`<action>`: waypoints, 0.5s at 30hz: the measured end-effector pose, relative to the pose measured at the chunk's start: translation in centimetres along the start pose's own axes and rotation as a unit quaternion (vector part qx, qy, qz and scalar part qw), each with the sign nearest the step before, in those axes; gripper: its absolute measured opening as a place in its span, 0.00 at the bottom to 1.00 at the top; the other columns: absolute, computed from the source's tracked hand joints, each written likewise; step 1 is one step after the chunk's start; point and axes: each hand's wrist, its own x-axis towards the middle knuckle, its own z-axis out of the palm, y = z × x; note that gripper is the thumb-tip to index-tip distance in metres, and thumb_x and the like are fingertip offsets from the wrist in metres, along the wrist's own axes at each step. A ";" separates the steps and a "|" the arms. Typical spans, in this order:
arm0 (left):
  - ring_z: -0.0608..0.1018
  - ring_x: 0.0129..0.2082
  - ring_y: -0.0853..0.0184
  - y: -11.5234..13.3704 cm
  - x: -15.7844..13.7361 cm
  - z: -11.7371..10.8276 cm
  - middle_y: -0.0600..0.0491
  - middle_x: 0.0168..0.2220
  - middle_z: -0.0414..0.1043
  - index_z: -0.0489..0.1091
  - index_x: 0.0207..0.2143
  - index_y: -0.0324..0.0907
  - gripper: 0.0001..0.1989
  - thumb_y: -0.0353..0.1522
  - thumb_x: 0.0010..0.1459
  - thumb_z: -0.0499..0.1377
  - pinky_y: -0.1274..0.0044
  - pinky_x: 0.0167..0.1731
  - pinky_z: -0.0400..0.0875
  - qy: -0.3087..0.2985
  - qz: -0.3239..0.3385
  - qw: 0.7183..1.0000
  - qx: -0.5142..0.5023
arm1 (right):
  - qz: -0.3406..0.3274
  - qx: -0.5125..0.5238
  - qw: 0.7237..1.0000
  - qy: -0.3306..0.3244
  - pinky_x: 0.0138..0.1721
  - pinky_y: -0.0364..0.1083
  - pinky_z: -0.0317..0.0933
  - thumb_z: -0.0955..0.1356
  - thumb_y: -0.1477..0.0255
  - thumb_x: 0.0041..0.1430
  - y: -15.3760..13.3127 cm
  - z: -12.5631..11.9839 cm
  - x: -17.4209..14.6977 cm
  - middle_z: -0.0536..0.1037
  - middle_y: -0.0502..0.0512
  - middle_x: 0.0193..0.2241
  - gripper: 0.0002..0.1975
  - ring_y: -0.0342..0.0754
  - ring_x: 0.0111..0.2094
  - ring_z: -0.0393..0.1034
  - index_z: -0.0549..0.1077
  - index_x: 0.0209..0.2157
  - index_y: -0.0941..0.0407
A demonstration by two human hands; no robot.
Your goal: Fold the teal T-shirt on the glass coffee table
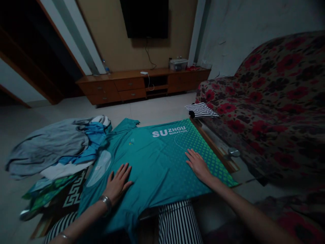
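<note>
A teal T-shirt (149,159) with white "SUZHOU MARATHON" lettering and a green dotted hem lies spread over a low table, its neck opening to the left. My left hand (117,183), with a silver bracelet at the wrist, rests on the shirt near the neckline, fingers stretched out. Toward the hem, my right hand (199,166) lies flat on the fabric with its fingers extended. Neither hand holds anything. A few wrinkles run across the middle of the shirt, and its near sleeve hangs over the table's front edge.
A heap of clothes (56,142), grey, blue, white and green, lies at the left end of the table. A folded striped garment (203,110) sits at the far right corner, beside a floral sofa (279,91). Behind stands a wooden TV cabinet (101,91).
</note>
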 end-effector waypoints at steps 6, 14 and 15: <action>0.51 0.66 0.61 -3.3 -4.7 0.1 0.53 0.67 0.43 0.48 0.65 0.48 0.30 0.46 0.63 0.44 0.63 0.61 0.48 0.018 -0.014 1.000 0.005 | 0.039 -0.044 0.997 0.053 0.57 0.58 0.56 0.56 0.64 0.65 8.8 -1.9 -6.5 0.66 0.64 0.57 0.23 0.56 0.60 0.57 0.68 0.54 0.60; 0.51 0.66 0.58 1.4 -7.8 -2.8 0.52 0.67 0.44 0.51 0.64 0.51 0.26 0.41 0.63 0.47 0.57 0.60 0.48 0.047 -0.004 0.999 0.000 | 0.039 -0.068 0.992 0.098 0.55 0.59 0.59 0.57 0.64 0.63 6.9 -4.4 -10.7 0.65 0.65 0.57 0.24 0.59 0.59 0.59 0.69 0.54 0.60; 0.51 0.66 0.59 2.5 -8.5 -2.9 0.53 0.67 0.43 0.50 0.64 0.53 0.26 0.41 0.64 0.47 0.57 0.60 0.47 0.051 0.019 0.998 -0.006 | 0.016 -0.056 0.994 0.094 0.56 0.59 0.58 0.57 0.64 0.63 5.8 -4.3 -11.4 0.65 0.63 0.58 0.24 0.58 0.60 0.58 0.68 0.55 0.59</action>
